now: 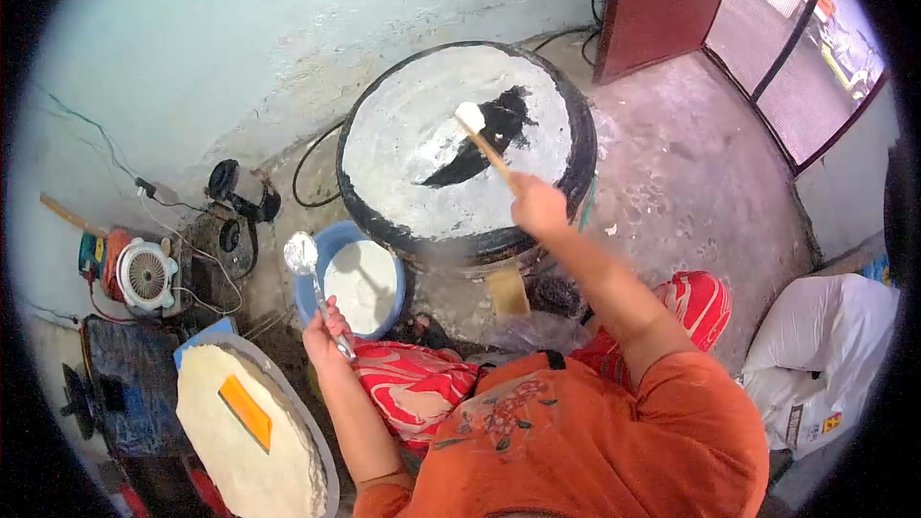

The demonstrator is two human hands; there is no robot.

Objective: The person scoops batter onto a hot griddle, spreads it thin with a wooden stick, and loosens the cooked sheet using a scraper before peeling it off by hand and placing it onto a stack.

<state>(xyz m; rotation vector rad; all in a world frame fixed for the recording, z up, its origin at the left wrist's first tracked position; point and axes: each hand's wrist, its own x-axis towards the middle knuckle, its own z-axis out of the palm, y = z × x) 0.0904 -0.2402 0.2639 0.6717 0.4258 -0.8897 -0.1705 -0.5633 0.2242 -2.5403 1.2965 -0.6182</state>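
Observation:
My right hand (539,205) is closed round the handle of a wooden spreader (493,153), whose batter-coated end rests over the round black griddle (583,149). Pale batter (422,105) covers most of the griddle, with a dark bare patch near the middle. In my left hand (327,331) is the handle of a metal ladle (301,254). The ladle's whitened bowl is above the left rim of a blue basin (398,280) that holds white batter.
A stack of pale flat sheets (230,422) with an orange scraper (246,412) lies at lower left. Behind it are a white fan (147,275) and cables. White sacks (815,345) stand at right, below an open door (662,0).

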